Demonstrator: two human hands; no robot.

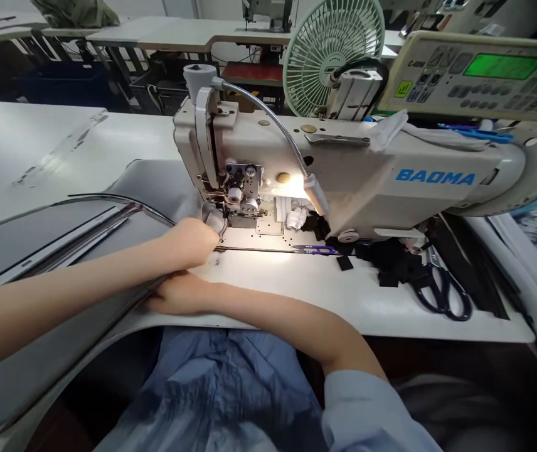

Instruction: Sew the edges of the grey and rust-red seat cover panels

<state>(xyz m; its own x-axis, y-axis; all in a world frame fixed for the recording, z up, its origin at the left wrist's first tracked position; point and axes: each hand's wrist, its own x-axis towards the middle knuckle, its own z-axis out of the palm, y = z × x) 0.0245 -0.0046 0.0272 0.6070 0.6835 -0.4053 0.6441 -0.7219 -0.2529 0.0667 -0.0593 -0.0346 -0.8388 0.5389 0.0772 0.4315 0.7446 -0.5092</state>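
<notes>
A large grey fabric piece [150, 179] with dark-edged seams and a zipper-like strip spreads over the left of the table and runs up to the sewing machine [249, 147]. Close to the lit needle area, my left hand [196, 242] is closed on the grey fabric, a bit of which bunches past its knuckles; the fingertips are hidden. Just below it, nearer the table's front edge, my right hand [179, 293] grips the dark-bound edge of the same fabric, its fingers partly covered. The presser foot and needle are hard to make out behind the fabric.
Purple thread snips [315, 250] lie in front of the machine bed. Black fabric scraps [395, 263] and dark-handled scissors [442, 292] are at the right. A bendable lamp [315, 193] lights the bed. Behind stand a green fan [332, 50] and a control panel [475, 75].
</notes>
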